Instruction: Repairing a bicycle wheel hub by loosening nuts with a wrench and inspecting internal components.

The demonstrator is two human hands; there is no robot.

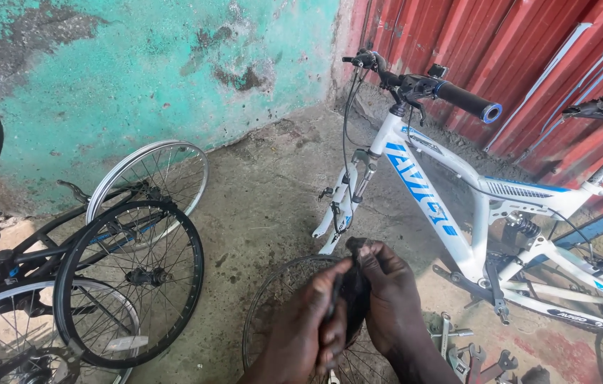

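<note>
Gripping limp black rubber strip, left hand, right hand, over spoked rim.

The rough wall painted sea-green has big grey patches where the paint has come off. Beside it stands a red wall of ribbed metal sheets. The grey concrete floor is stained and dusty. A white and blue bicycle with no front wheel stands on the floor near the red wall. Two loose bicycle wheels, one black-tyred and one bare silver, lean by the green wall. Some metal spanners lie on the ground. Soft daylight falls everywhere.
</note>
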